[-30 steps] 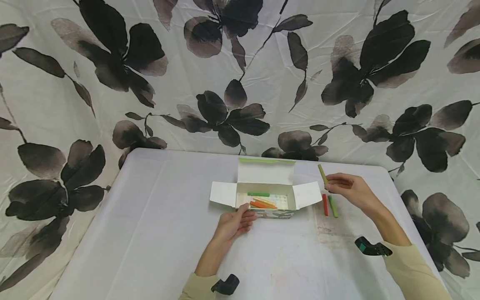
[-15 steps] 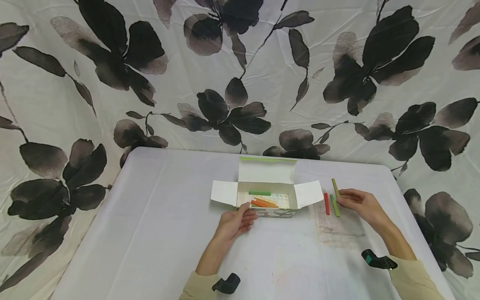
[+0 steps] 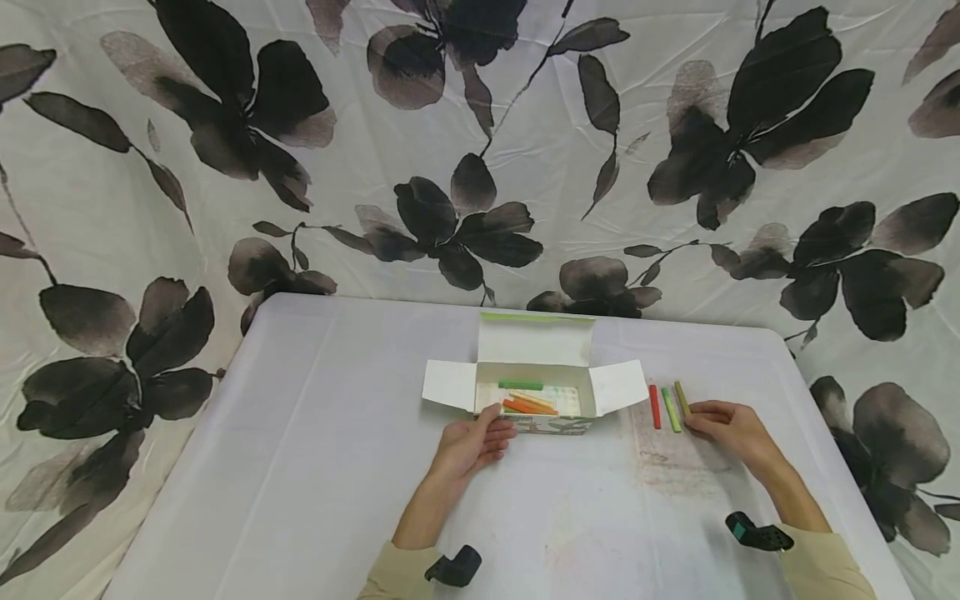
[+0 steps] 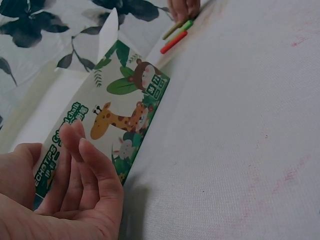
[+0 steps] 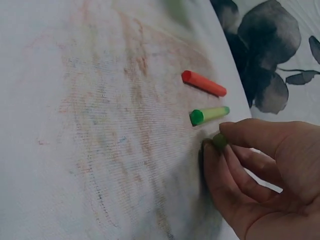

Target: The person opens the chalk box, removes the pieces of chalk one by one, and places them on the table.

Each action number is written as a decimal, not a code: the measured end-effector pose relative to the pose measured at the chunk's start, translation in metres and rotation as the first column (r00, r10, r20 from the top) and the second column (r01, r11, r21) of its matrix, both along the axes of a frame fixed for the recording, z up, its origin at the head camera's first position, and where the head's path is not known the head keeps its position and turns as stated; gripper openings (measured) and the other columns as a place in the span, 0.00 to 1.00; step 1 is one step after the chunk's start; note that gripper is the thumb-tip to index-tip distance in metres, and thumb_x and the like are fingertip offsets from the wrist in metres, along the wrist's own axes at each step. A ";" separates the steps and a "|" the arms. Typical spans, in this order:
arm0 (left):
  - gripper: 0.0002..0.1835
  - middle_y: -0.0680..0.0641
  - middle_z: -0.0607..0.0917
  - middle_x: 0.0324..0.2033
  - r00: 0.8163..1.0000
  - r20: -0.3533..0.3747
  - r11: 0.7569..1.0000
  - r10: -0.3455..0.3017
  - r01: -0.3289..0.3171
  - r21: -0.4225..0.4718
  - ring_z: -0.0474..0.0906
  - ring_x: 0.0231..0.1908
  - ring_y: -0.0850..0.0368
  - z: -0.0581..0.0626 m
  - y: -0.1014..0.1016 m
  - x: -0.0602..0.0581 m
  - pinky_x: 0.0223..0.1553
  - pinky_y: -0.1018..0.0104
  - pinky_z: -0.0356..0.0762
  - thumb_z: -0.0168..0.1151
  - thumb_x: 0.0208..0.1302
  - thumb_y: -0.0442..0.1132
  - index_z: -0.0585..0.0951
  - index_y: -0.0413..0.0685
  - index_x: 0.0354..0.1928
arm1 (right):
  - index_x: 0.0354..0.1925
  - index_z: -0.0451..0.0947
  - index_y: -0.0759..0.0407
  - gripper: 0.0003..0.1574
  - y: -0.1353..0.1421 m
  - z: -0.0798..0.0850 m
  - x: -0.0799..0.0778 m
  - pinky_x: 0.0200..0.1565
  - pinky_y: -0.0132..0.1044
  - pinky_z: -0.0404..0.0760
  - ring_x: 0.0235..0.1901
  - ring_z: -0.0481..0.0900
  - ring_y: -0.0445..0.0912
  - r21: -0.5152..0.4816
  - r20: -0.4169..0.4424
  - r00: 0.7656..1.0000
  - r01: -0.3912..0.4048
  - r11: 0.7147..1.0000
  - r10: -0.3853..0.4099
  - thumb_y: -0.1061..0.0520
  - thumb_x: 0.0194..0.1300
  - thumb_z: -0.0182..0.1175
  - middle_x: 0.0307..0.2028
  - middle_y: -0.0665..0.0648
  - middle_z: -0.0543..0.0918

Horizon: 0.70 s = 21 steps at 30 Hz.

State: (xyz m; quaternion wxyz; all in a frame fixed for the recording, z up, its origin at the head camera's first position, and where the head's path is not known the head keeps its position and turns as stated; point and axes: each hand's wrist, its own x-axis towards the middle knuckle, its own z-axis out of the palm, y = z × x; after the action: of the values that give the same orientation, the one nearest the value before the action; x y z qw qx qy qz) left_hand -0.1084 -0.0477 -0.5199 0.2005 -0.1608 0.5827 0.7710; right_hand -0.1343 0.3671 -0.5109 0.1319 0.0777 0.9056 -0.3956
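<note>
In the head view my left hand (image 3: 468, 450) holds the front wall of an open chalk box (image 3: 570, 426), thumb at the rim and fingers against the printed face. Several chalk sticks lie inside, among them a green chalk stick (image 3: 521, 386) and an orange chalk stick (image 3: 528, 407). To the box's right, my right hand (image 3: 731, 429) pinches an olive chalk stick (image 3: 681, 398) between thumb and fingertips, low over the cloth. Beside it lie a light green chalk stick (image 5: 212, 115) and a red chalk stick (image 5: 204, 83), roughly side by side.
The box's side flaps and lid (image 3: 535, 342) stand spread open, one flap (image 3: 618, 387) reaching toward the red stick. A white cloth covers the table (image 3: 315, 467), with reddish chalk smears (image 5: 140, 110) near my right hand. Behind hangs a floral curtain (image 3: 337, 167).
My right hand has moved right and toward me, lowering the olive chalk stick to beside the light green one. My left hand has stayed on the box.
</note>
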 end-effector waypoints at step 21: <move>0.28 0.45 0.90 0.39 1.000 -0.007 1.000 0.003 -0.003 0.001 0.84 0.33 0.61 0.000 0.000 0.001 0.35 0.72 0.82 0.62 0.73 0.55 0.82 0.31 0.51 | 0.42 0.82 0.75 0.15 -0.015 0.022 -0.006 0.30 0.42 0.79 0.32 0.83 0.53 0.219 -0.206 0.975 -0.040 0.975 0.086 0.60 0.70 0.64 0.32 0.65 0.86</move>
State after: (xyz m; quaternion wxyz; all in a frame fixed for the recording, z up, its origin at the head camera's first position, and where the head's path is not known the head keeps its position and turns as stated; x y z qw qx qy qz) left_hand -0.1073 -0.0474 -0.5198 0.1977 -0.1589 0.5828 0.7721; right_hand -0.1403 0.3521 -0.4887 0.0369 0.0195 0.9537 -0.2978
